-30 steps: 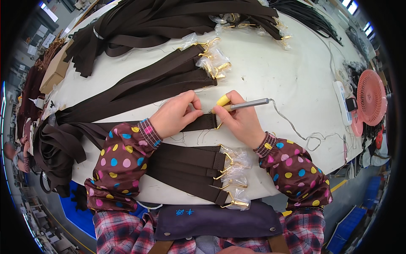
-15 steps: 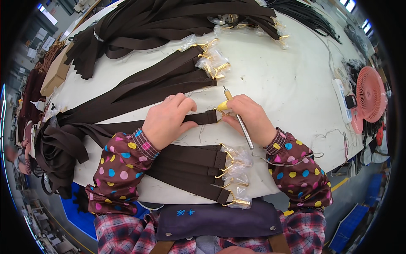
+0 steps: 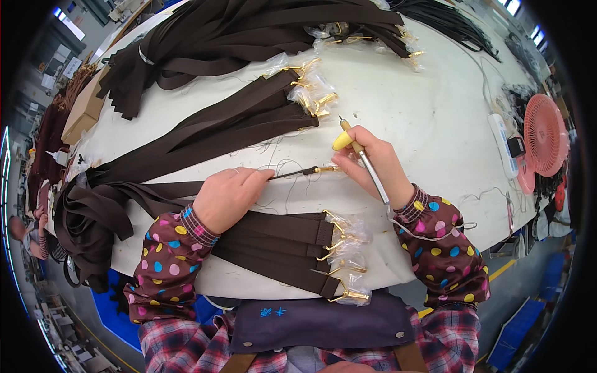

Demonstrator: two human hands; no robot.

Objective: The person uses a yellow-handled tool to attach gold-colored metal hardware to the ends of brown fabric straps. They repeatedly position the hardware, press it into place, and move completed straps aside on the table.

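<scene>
Fairly bright, even light covered the pale tabletop [image 3: 435, 130], with only soft shadows. Overexposed panes glared at the window [image 3: 512, 7] upper right, and a light strip [image 3: 6, 168] glowed bluish on the far left. Clear plastic wrapping [image 3: 359, 231] caught small highlights; the dark brown straps [image 3: 211, 132] lost detail. Fisheye curvature bent the edges toward a black rim, where the surroundings looked smeared.

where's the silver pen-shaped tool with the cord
In the head view, the pen-shaped tool is right of centre in the person's right hand, its tip near the gold hooks of a dark strap bundle.
</scene>
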